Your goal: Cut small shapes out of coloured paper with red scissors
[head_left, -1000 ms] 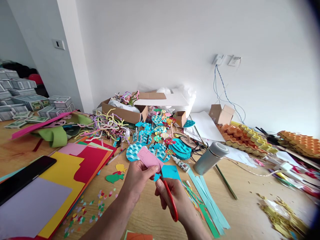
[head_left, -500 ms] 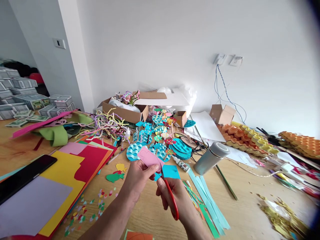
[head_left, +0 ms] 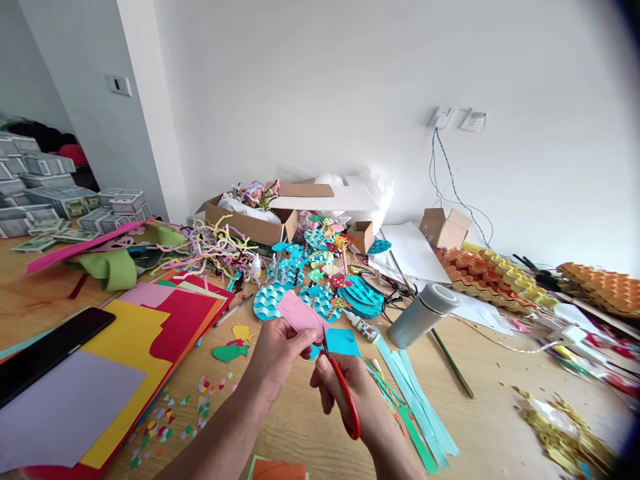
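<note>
Pinched between the thumb and fingers of my left hand (head_left: pixel 277 350) is a small piece of pink paper (head_left: pixel 299 316) with a drawn outline on it. My right hand (head_left: pixel 345 387) grips red-handled scissors (head_left: pixel 349 398), their blades at the paper's right edge. Behind the hands lie round blue wave-patterned discs (head_left: pixel 267 301) and several paper fish on them. A blue paper square (head_left: pixel 345 343) rests just beyond the scissors. Left of my left hand are a green paper fish (head_left: pixel 230 353) and a yellow one (head_left: pixel 243 333).
Coloured paper sheets (head_left: pixel 125 333) and a black phone (head_left: pixel 55 353) occupy the left side. Paper confetti (head_left: pixel 200 407) is scattered nearby. To the right stand a glue bottle (head_left: pixel 364 327), a silver flask (head_left: pixel 423 317) and light blue strips (head_left: pixel 420 407). Egg trays (head_left: pixel 485 280) lie farther back.
The pink paper has turned slightly, and the scissors have shifted a little at its right edge. My hands stay in nearly the same place.
</note>
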`<state>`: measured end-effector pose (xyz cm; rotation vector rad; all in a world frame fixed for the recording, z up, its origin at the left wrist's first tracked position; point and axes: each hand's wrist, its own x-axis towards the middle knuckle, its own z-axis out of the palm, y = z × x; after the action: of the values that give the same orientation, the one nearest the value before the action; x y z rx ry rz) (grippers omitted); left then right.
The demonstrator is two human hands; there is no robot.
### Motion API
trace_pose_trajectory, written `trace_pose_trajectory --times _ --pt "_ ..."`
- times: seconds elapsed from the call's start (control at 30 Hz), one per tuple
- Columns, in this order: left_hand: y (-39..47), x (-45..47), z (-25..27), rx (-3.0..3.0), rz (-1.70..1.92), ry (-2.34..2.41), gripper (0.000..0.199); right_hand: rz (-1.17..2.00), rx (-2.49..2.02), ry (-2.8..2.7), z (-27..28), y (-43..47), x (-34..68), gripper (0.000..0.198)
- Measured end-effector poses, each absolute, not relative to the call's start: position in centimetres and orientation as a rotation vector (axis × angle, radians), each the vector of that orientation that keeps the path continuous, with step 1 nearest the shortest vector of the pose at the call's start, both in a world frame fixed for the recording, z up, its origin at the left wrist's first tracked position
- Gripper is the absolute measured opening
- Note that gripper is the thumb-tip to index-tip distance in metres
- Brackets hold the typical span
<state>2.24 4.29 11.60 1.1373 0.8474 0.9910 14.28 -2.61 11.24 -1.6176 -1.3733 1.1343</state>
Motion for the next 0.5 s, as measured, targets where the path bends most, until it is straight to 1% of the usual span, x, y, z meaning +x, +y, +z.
trace_pose_trajectory --times 0.5 --pt "4.54 2.08 10.86 1.198 0.967 0.817 0.018 1.154 -1.625 -1.360 11.26 -2.64 14.28 0.069"
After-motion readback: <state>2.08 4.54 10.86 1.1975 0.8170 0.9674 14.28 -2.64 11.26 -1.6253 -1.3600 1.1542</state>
